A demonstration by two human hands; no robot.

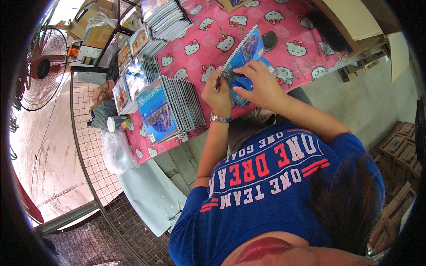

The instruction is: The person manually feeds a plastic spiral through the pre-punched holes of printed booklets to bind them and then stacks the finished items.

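A spiral notebook with a blue picture cover is held tilted over the near edge of the table, its wire binding along the left side. My left hand, with a metal watch at the wrist, pinches the lower end of the binding. My right hand lies across the lower part of the cover, with bent fingers near the binding; what is under them is partly hidden. Left of my hands, a tall stack of similar spiral notebooks stands on the pink patterned tablecloth.
More notebook stacks line the table's left side. Another person's hand rests beyond them. A white-lidded jar and a clear plastic bag are at the left edge. A dark rounded object lies behind my notebook. A fan stands far left.
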